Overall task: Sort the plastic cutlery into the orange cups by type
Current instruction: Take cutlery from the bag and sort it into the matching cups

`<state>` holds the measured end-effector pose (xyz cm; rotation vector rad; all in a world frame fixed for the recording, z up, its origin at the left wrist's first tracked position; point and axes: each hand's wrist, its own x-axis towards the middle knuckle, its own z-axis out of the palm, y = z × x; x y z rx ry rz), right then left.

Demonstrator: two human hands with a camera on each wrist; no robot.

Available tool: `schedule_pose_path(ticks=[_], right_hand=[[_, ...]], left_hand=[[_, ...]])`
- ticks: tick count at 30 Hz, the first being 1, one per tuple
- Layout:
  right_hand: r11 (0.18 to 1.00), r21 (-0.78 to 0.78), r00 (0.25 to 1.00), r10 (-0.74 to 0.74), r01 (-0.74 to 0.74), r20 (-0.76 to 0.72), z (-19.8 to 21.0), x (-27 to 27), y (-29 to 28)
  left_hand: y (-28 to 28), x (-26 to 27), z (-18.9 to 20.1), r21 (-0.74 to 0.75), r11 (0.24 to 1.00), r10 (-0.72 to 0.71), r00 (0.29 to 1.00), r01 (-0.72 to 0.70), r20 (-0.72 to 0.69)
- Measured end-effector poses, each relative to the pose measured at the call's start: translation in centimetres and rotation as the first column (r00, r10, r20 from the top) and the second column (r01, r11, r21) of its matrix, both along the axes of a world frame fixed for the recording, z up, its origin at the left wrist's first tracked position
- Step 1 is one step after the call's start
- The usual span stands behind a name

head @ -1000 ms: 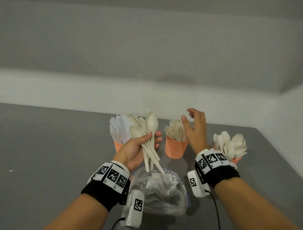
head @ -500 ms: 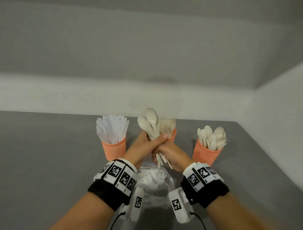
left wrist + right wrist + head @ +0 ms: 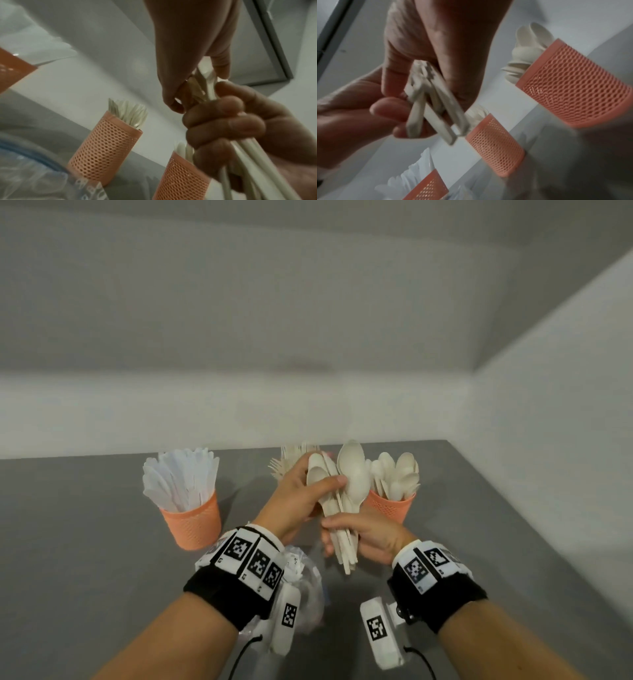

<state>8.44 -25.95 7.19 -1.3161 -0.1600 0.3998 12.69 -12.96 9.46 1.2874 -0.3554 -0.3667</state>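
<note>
Hands raised together: left hand (image 3: 294,501) clasping spoon bundle (image 3: 337,501) near the bowls, right hand (image 3: 368,537) gripping handles. Grey table (image 3: 85,542), white walls.

Head view: evenly and softly lit, moderately bright; faint diffuse shadows on the grey table (image 3: 85,542) beside the orange cups (image 3: 193,523); wide-angle bending of wall lines toward the edges; slight softness throughout. Left wrist view: dimmer, grainy; hands (image 3: 231,128) dark and underexposed against pale walls; plastic bag (image 3: 34,180) blurred at lower left. Right wrist view: dim, noisy; motion smear across spoon handles (image 3: 435,111) and mesh cup (image 3: 573,83); strong tilt and edge stretching.
</note>
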Motion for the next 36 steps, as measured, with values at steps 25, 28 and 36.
schedule_pose_path(ticks=[25, 28, 36], right_hand=[[0.461, 0.213, 0.419, -0.883, 0.862, 0.213, -0.2, 6.8, -12.9], [0.494, 0.22, 0.464, -0.869, 0.841, 0.175, -1.5, 6.8, -12.8], [0.697, 0.089, 0.679, -0.714, 0.711, 0.172, -3.6, 6.7, -13.6]], left_hand=[[-13.6, 4.7, -4.3, 0.627, 0.746, 0.008, 0.944, -0.225, 0.329], [-13.9, 4.8, -4.7, 0.587, 0.739, 0.095, 0.914, -0.331, 0.395], [-14.5, 5.0, -5.7, 0.53, 0.786, 0.131, 0.923, -0.319, 0.362]])
